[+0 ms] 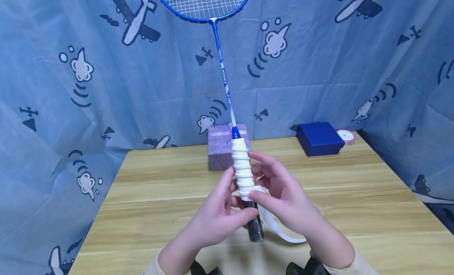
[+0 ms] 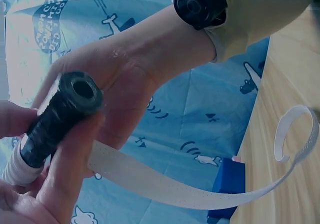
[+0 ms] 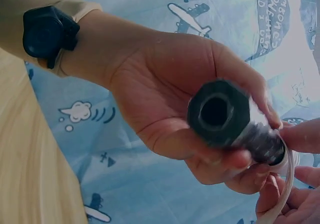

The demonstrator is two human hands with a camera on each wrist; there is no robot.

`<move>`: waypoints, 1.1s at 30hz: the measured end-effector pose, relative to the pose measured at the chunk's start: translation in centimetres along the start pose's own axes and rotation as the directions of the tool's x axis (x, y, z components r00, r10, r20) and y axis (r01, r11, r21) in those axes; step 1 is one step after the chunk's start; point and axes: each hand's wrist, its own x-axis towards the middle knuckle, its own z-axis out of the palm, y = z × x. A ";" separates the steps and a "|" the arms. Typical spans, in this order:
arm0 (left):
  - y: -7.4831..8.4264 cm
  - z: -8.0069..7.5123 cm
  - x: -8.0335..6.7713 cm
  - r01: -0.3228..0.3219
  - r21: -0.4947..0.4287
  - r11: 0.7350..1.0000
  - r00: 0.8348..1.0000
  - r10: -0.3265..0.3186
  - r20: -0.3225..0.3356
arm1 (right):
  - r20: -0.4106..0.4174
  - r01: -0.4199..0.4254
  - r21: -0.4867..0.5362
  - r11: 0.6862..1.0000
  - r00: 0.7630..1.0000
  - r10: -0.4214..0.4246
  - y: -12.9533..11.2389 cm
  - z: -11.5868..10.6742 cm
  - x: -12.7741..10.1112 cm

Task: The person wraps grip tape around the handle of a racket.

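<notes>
White grip tape (image 1: 242,168) spiralled down the upper handle of a blue badminton racket (image 1: 222,76), which stood upright above the wooden table (image 1: 354,196) in the head view. The left hand (image 1: 216,218) curled round the black bare lower handle (image 1: 253,223), thumb laid across it. The right hand (image 1: 283,200) pinched the tape where the wrapping ended, and the loose tail (image 1: 283,231) trailed down past the right wrist. Behind the handle sat a purple gift box (image 1: 220,149); further right lay a dark blue box (image 1: 319,138) with a pink ribbon roll (image 1: 345,136) just beside it. Blue cloth printed with aeroplanes (image 1: 106,90) hung all around.

From the left wrist camera, the hollow handle butt (image 2: 80,91) faced the lens, the right hand (image 2: 120,83) behind it and the left hand's fingers (image 2: 65,174) over the shaft. The tape tail (image 2: 165,186) ran out and curled at its end above the table (image 2: 295,68).

From the right wrist camera, the left hand (image 3: 190,108) wrapped the black handle (image 3: 225,119), fingers closed beneath it, while the right hand's fingertips (image 3: 300,134) gripped the tape (image 3: 282,194) at the frame's edge.
</notes>
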 end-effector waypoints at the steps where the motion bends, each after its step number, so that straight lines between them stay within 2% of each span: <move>1: 0.0 -0.1 0.0 -0.006 -0.020 1.000 1.000 0.007 0.013 | 0.012 -0.002 0.019 1.000 1.000 0.002 0.0 0.0 0.0; 5: -0.2 -0.2 0.0 -0.022 -0.110 0.994 0.998 0.028 0.060 | 0.047 -0.050 0.083 0.995 0.998 0.046 -0.2 -0.1 0.0; 8: -0.4 -0.3 -0.1 -0.051 -0.188 0.981 0.993 0.070 0.097 | 0.066 -0.086 0.096 0.992 0.995 0.080 -0.3 -0.2 0.0; 13: -0.6 -0.5 -0.1 -0.097 -0.283 0.954 0.979 0.143 0.146 | 0.092 -0.068 0.094 0.993 0.994 0.060 -0.4 -0.4 0.0; 15: -0.6 -0.5 -0.1 -0.107 -0.276 0.955 0.977 0.152 0.149 | 0.090 -0.051 0.095 0.994 0.995 0.043 -0.4 -0.3 0.0; 17: -0.5 -0.5 -0.1 -0.111 -0.218 0.970 0.982 0.141 0.127 | 0.081 -0.019 0.089 0.996 0.997 0.012 -0.3 -0.2 -0.1; 20: -0.3 -0.2 -0.1 -0.079 -0.049 0.996 0.996 0.081 0.041 | 0.058 0.023 0.053 0.998 0.998 -0.026 -0.1 -0.1 -0.1; 23: -0.1 0.3 -0.1 -0.016 0.133 0.991 0.997 0.026 -0.072 | 0.026 0.045 -0.004 0.999 0.999 -0.045 0.0 0.0 -0.2; 25: -0.1 0.5 -0.1 0.003 0.205 0.979 0.992 0.024 -0.127 | 0.003 0.036 -0.034 0.999 0.999 -0.036 0.1 0.0 -0.2; 28: 0.0 0.8 -0.1 0.007 0.267 0.964 0.982 0.044 -0.182 | -0.017 0.025 -0.046 0.999 1.000 -0.026 0.2 0.1 -0.2; 33: 0.1 0.9 -0.2 0.031 0.253 0.967 0.979 0.021 -0.201 | -0.033 0.013 -0.067 0.998 0.999 -0.016 0.2 0.2 -0.1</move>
